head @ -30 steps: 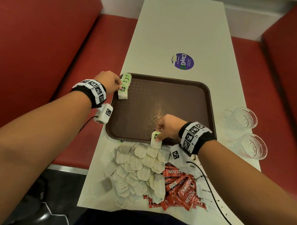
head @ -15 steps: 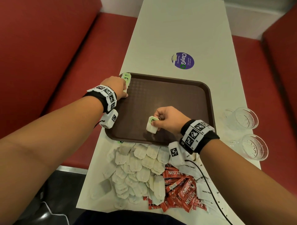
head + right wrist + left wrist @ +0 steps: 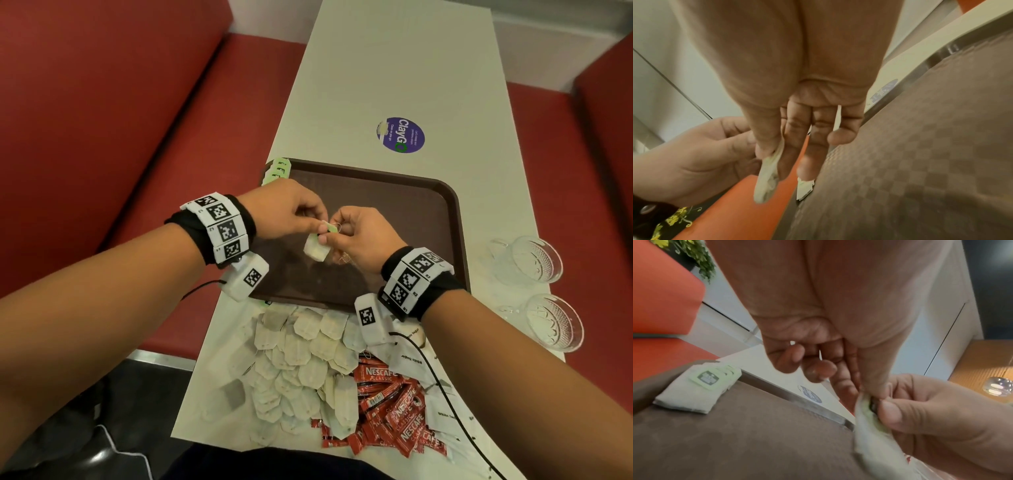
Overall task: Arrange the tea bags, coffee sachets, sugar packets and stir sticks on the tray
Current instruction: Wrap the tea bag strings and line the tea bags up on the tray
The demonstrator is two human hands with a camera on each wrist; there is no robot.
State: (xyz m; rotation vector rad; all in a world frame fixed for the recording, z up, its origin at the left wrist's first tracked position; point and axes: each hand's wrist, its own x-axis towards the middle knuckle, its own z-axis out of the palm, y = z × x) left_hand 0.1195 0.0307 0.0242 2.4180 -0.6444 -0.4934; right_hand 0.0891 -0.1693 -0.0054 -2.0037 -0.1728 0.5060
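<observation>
Tea bags (image 3: pixel 276 170) in tray (image 3: pixel 455 219)

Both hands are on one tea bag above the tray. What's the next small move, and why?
Probably carry the tea bag, pinched by the left hand and right hand, to the row of tea bags at the tray's far left corner and add it there; the pile remains.

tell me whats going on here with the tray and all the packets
A person is sorting drink supplies onto a brown tray. Both the left hand and the right hand pinch one tea bag above the tray. A short row of tea bags lies in its far left corner. The loose tea bags, coffee sachets and sugar packets are piled on the table.
</observation>
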